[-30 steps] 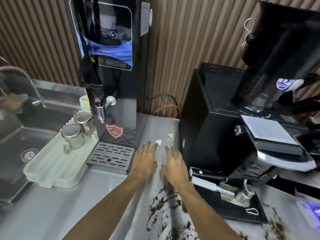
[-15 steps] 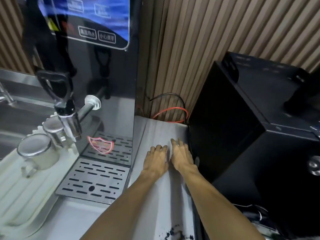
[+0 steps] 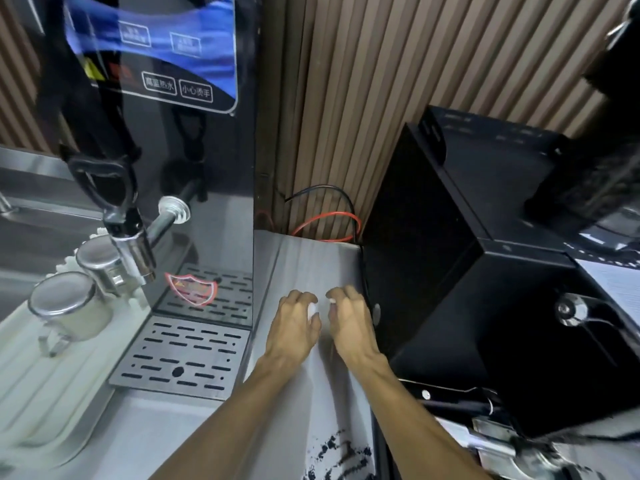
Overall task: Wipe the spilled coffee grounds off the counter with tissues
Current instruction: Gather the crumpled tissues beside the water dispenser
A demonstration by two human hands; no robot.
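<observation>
Both of your hands are low on the steel counter (image 3: 304,265), in the narrow strip between the hot-water dispenser (image 3: 214,150) and the black machine (image 3: 485,306).

Your left hand (image 3: 294,325) has its fingers curled down, and a white tissue scrap (image 3: 312,309) shows at its thumb side. Your right hand (image 3: 350,323) is curled the same way, with a second tissue scrap (image 3: 331,301) at its fingertips. Both scraps are very small and a little blurred, so I can only say that each hand seems to pinch its scrap against the counter. The two hands are just beside each other, not touching. That makes two scraps, one for each hand.

The coffee grounds (image 3: 343,455) lie in one dark scattered patch on the counter near the bottom edge of the view, between your two forearms and well apart from the hands.

To your left, two metal cups, one nearer (image 3: 65,306) and one farther (image 3: 97,254), stand on one pale ribbed tray (image 3: 45,393). One perforated drip grate (image 3: 183,355) lies in front of the dispenser. Behind the counter, two cables, one red (image 3: 325,216) and one black (image 3: 332,190), loop against the slatted wall (image 3: 381,81).
</observation>
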